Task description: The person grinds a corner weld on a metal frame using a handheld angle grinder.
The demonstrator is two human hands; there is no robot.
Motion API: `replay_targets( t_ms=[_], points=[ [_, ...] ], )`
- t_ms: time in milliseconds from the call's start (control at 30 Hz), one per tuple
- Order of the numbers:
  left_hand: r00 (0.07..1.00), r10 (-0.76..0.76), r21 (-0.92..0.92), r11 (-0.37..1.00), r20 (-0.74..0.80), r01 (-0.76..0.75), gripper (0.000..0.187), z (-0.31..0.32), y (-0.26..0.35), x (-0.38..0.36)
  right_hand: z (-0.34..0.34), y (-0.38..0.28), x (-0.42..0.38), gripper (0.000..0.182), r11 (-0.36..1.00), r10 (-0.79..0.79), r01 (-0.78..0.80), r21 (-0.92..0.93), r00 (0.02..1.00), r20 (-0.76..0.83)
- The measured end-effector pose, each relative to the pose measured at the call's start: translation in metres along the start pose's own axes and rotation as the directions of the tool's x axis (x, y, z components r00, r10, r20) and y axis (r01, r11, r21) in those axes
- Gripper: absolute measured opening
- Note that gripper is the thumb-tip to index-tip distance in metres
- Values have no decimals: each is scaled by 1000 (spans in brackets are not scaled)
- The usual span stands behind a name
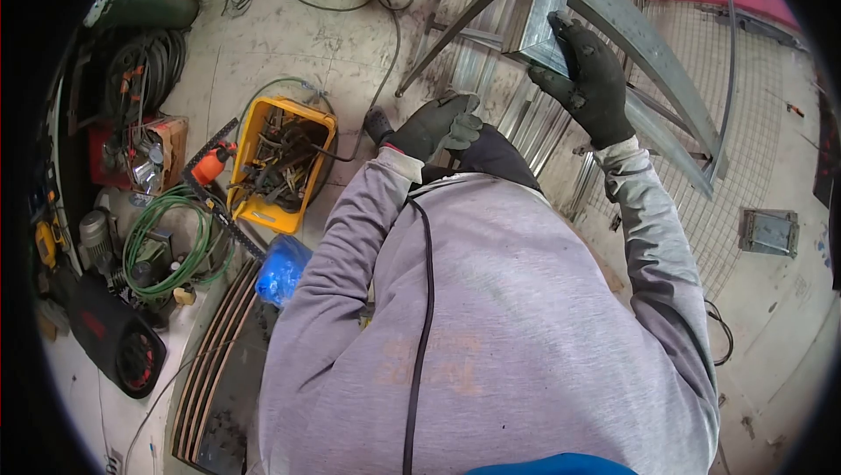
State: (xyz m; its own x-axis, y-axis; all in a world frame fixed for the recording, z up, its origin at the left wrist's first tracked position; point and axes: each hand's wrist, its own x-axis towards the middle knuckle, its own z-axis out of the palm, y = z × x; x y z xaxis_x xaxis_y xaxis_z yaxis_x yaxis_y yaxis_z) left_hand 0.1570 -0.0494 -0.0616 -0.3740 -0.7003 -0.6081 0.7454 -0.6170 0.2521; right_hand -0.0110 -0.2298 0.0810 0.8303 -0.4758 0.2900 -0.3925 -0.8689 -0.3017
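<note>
My right hand, in a dark work glove, grips the near end of a galvanized steel profile, thumb below the edge and fingers on its side. That profile is part of a metal frame with a curved grey piece running down to the right. My left hand, gloved too, is close to my body with its fingers curled together. Whether anything is inside them is hidden. It is apart from the frame.
A yellow crate of metal pieces stands on the left, near a blue plastic bag and a coiled green hose. Long metal profiles lie beneath the frame. Wire mesh covers floor on the right. A cable crosses the floor.
</note>
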Motion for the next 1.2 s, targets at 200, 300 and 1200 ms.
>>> replay_targets(
  t_ms=[200, 300, 1200],
  points=[
    [995, 77, -128, 989, 69, -68, 14, 1, -12, -17, -10, -12, 5, 77, 996, 66, -70, 54, 995, 72],
    [992, 104, -140, 986, 66, -94, 14, -1, -14, -21, -19, -15, -3, 80, 996, 86, -87, -2, 991, 98],
    [835, 542, 912, 289, 95, -291, 72, 85, 162, 39, -44, 26, -45, 60, 971, 231, -227, -67, 971, 59]
  ],
)
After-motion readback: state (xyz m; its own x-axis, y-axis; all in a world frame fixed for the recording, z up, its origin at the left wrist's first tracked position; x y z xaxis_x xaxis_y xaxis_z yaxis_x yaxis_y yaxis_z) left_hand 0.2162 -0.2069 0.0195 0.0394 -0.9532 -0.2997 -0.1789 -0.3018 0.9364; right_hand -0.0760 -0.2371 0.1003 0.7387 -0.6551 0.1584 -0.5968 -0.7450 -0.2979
